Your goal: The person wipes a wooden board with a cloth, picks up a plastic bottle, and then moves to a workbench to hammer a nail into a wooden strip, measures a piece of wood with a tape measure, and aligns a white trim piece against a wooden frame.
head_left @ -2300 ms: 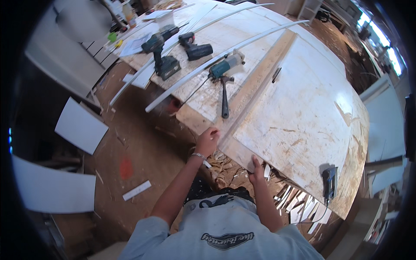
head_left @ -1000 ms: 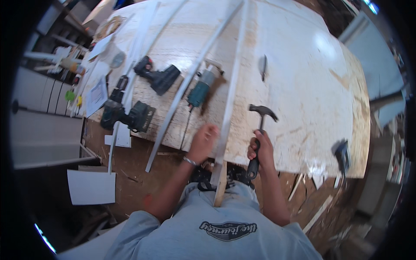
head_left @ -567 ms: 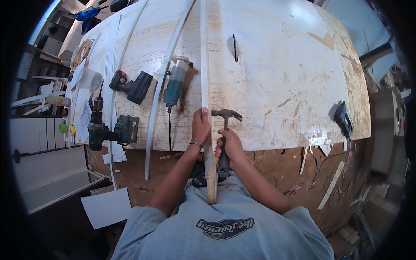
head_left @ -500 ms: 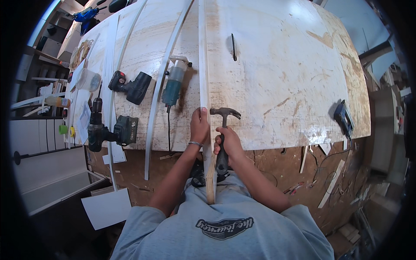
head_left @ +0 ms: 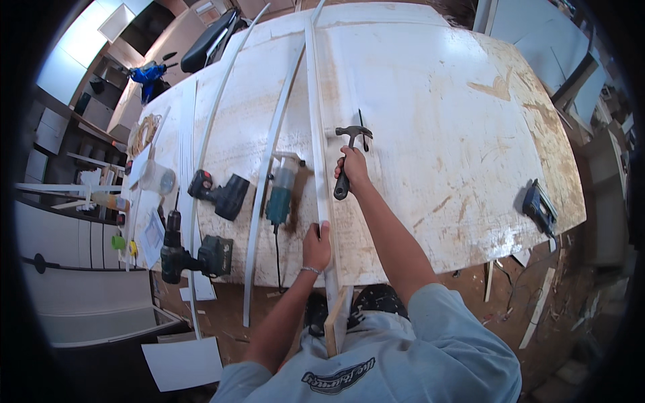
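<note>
A long white-faced wooden strip runs lengthwise across the worktable, its bare wood end reaching past the near edge to my shirt. My left hand is closed on the strip near that edge, thumb on top and the other fingers down its left side. Farther along, just right of the strip, my right hand grips a claw hammer by its dark handle. The hammer's head is raised above the table, its face toward the strip. A thin dark pen-like tool lies partly hidden behind the head.
Left of the strip lie a teal trim router, a dark compact power tool and a cordless drill, among long white strips. A dark blue stapler-like tool rests at the right edge. Offcuts litter the floor.
My right hand has carried the hammer forward along the strip, away from my left hand. My left hand still holds the strip. The whole view has shifted, showing more of the far side.
</note>
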A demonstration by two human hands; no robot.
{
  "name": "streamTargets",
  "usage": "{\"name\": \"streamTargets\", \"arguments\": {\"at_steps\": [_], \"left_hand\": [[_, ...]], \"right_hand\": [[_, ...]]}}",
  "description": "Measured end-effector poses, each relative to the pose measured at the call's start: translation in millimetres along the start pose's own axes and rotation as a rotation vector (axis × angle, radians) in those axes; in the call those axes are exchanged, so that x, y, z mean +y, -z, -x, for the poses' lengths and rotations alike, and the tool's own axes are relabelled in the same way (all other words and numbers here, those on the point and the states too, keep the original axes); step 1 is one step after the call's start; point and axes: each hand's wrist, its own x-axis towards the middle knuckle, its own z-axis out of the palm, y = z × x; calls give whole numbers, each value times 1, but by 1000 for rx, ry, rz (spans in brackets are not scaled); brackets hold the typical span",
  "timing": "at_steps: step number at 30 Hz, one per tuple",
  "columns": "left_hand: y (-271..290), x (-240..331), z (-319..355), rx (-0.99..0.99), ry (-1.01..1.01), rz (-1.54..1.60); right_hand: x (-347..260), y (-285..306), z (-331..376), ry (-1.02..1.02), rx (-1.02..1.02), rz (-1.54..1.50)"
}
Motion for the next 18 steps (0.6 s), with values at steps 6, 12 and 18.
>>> {"name": "streamTargets", "arguments": {"at_steps": [6, 12, 18], "left_hand": [[3, 0, 2, 5, -2, 56], [1, 6, 2, -20, 25, 95], [3, 6, 2, -2, 2, 119]], "right_hand": [[13, -11, -38, -32, -44, 35], [9, -7, -42, -73, -71, -72], [9, -13, -37, -31, -19, -76]]}}
